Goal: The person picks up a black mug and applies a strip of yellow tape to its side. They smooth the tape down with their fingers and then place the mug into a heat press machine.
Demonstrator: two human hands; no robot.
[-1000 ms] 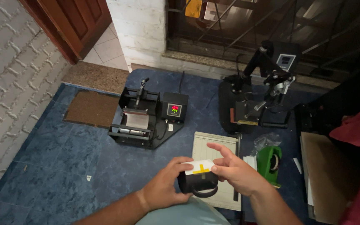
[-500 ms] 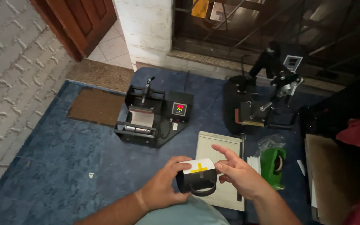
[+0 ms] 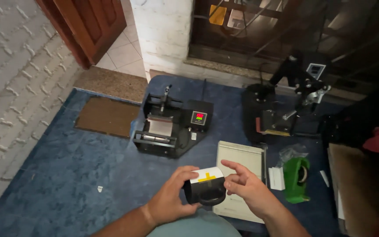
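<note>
My left hand (image 3: 170, 196) grips a black mug (image 3: 205, 191) on its side, handle toward me. A white paper sheet with a yellow cross (image 3: 207, 175) is wrapped over the mug's top. My right hand (image 3: 246, 188) touches the right end of that paper with fingers partly spread, index finger raised. Both hands are low in the head view, above the blue table cover (image 3: 66, 175).
A black mug press with a small lit display (image 3: 173, 127) sits behind the hands. A second black press (image 3: 286, 105) stands at the back right. A paper trimmer (image 3: 241, 166), a green tape dispenser (image 3: 296, 179) and a brown mat (image 3: 106, 116) lie around.
The view has shifted slightly; the hands and mug stay in nearly the same pose, with my right fingers adjusting on the paper.
</note>
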